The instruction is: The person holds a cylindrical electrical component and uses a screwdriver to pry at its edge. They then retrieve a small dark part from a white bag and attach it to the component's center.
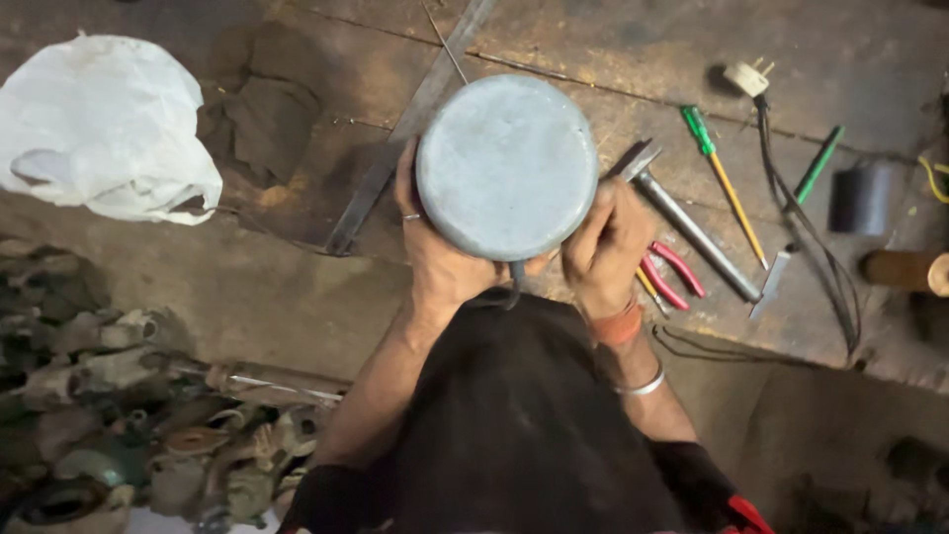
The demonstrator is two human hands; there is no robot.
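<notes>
Grey metal can (506, 166), round flat end facing straight up at the camera, so its long axis runs pretty much along the line of sight & you can't see much of the side wall. It's held up over the edge of a worn wooden bench (554, 40), between both hands, right above the person's dark lap.

Left hand (435, 252) is wrapped around the can's left side, fingers curled up behind the rim, ring on one finger. Right hand (608, 247) is clamped on the right/lower side, fingers pressed against the rim w/ the thumb tucked underneath. A thin dark wire (516, 277) hangs off the bottom edge between the two hands; can't tell what it's attached to.

Stuff around it:
- long flat metal strip (395, 148) lying diagonal on the bench, partly hidden behind the can & left hand
- hammer (692, 232) just right of the can, head end nearly touching the right hand's knuckles
- red-handled pliers (672, 275) right beside the right wrist
- green-handled screwdriver (722, 178) farther right, pointing down-right
- another green tool (819, 163) + a black cable w/ white plug (748, 77) near the right edge
- dark tape roll (860, 198) & a wooden spool (905, 269) far right
- white plastic bag (104, 124) top left, well apart from everything
- pile of rusty scrap parts (148, 435) bottom left, below the bench
</notes>
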